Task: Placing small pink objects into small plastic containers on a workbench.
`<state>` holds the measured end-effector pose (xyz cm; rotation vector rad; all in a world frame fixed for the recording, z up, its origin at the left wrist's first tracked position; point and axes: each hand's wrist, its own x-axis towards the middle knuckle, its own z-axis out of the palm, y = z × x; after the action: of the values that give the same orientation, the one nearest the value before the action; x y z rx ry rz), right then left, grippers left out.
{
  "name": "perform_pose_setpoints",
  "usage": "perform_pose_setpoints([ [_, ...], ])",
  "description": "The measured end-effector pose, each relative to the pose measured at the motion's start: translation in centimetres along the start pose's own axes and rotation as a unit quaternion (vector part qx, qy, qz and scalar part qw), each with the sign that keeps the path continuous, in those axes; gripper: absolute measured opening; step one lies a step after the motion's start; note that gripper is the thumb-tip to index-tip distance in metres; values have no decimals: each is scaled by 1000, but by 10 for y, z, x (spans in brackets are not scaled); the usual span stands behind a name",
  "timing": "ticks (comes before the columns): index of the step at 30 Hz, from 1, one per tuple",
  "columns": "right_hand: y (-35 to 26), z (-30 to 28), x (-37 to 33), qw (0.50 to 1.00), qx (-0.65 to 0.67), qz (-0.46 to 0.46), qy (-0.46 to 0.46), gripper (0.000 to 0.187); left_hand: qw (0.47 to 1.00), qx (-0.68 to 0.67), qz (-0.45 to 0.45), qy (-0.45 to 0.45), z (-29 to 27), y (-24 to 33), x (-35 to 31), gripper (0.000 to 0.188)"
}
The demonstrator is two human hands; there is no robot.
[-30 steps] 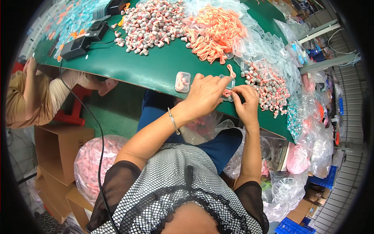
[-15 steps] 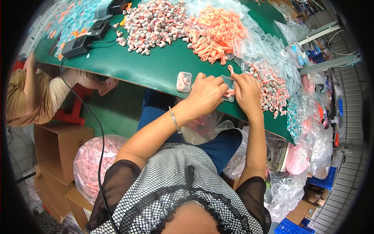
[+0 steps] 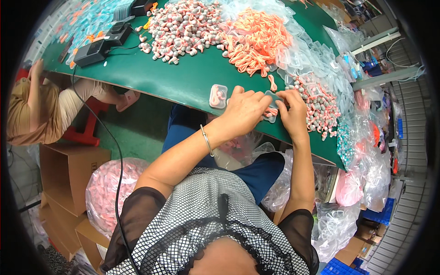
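I judge my left hand (image 3: 243,112) and right hand (image 3: 293,112) are mid-packing, pinching a clear plastic pouch (image 3: 271,109) (pink earphone cord inside) on the table (image 3: 183,82); sealing needs a firm press.

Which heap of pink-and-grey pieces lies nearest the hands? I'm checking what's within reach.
The small heap beside the right hand, not the large heap at the table's far side.
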<state>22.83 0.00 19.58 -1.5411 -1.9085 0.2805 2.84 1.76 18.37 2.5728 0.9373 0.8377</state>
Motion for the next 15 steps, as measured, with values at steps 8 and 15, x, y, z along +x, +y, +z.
perform_pose_setpoints([
  [8, -19, -11, -32, 994, 8, -107, -8, 30, 997, 18, 59, 37, 1, -5, 1, 32],
  [15, -14, 6, -42, 997, 1, -70, 26, 34, 993, 46, 99, 36, 6, -10, 8, 20],
])
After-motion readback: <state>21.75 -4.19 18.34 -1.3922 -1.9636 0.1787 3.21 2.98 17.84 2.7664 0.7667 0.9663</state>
